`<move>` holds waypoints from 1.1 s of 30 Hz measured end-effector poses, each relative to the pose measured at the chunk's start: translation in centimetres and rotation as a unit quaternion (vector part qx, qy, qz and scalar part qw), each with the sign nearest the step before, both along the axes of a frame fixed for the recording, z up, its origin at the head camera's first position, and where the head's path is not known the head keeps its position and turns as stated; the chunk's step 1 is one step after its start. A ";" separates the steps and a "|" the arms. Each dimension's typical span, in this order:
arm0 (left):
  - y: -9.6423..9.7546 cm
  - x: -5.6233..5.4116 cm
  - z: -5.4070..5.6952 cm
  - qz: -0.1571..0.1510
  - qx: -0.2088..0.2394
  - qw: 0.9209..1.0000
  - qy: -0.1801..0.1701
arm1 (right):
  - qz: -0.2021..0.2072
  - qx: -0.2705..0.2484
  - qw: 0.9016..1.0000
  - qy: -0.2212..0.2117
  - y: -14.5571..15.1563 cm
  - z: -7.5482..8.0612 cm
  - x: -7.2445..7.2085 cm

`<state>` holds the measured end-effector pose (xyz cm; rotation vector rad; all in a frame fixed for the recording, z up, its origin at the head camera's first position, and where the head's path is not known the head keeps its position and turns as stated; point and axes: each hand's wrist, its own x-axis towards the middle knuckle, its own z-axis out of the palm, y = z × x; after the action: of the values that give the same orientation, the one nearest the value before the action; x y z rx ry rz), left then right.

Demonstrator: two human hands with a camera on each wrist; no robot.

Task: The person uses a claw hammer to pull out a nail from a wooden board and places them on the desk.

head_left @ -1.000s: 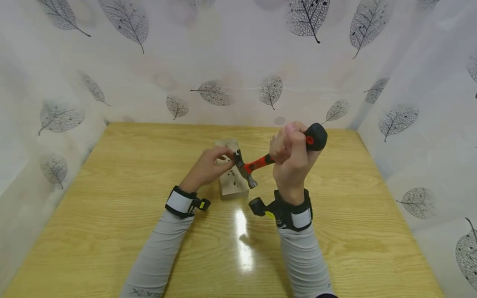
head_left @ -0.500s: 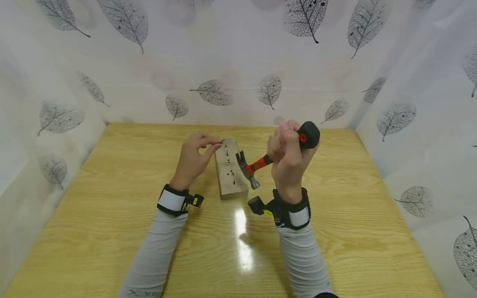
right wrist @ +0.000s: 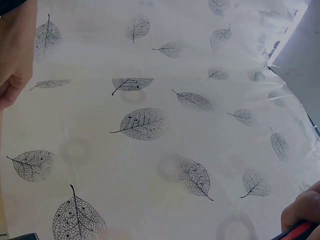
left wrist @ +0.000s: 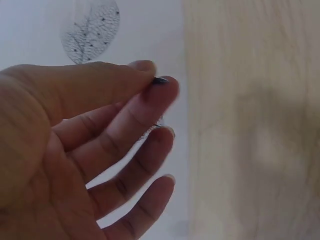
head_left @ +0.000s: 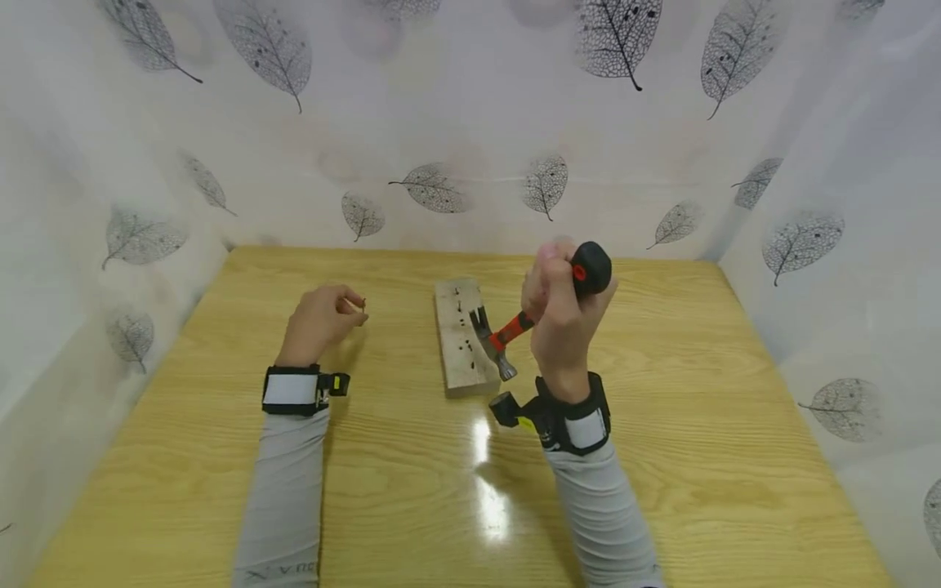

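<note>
My left hand (head_left: 316, 323) is over the left part of the table, thumb and forefinger pinching a small nail (head_left: 363, 305). Only a dark bit of the nail (left wrist: 160, 80) shows in the left wrist view. My right hand (head_left: 562, 314) grips a claw hammer (head_left: 515, 329) by its red and black handle. The hammer's head hangs low, beside the right edge of a pale wooden block (head_left: 474, 377). Several dark nails or holes mark the block's top; they are too small to tell apart. In the right wrist view, the right hand (right wrist: 302, 210) shows only at the lower corner.
The block lies on a wooden table (head_left: 397, 490) with a glossy light reflection near the middle. White sheeting with a leaf print (head_left: 470, 122) closes off the back and both sides. Each wrist wears a strapped camera.
My left hand has left the hammer's claw, passed the block's far end and moved left with the nail pinched. The right hand and hammer have shifted only slightly.
</note>
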<state>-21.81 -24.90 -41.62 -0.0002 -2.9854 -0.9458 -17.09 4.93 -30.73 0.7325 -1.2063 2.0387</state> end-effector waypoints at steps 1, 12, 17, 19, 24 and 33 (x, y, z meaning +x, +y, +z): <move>-0.3 0.0 -0.1 -0.005 -0.008 1.000 -0.014 | -0.004 0.002 1.000 -0.001 -0.1 -0.1 -0.1; -1.8 0.0 -1.7 0.088 -0.044 0.992 -0.082 | -0.029 0.059 0.997 -0.045 -0.2 -1.1 -0.9; -2.4 -0.2 -2.1 0.113 -0.061 0.989 -0.078 | -0.027 0.069 0.996 -0.054 -0.4 -1.5 -1.2; -2.6 -0.2 -2.2 0.117 -0.063 0.988 -0.082 | -0.026 0.072 0.995 -0.056 -0.5 -1.6 -1.3; -3.0 0.0 -2.7 0.108 -0.063 0.988 -0.094 | -0.028 0.076 0.994 -0.067 -0.6 -1.8 -1.4; -3.8 0.1 -2.9 0.117 -0.051 0.985 -0.116 | -0.028 0.079 0.993 -0.079 -0.8 -2.0 -1.6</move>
<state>-21.73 -28.75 -44.56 0.4798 -3.1418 -0.8178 -18.72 4.17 -32.77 0.6112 -1.4764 2.0019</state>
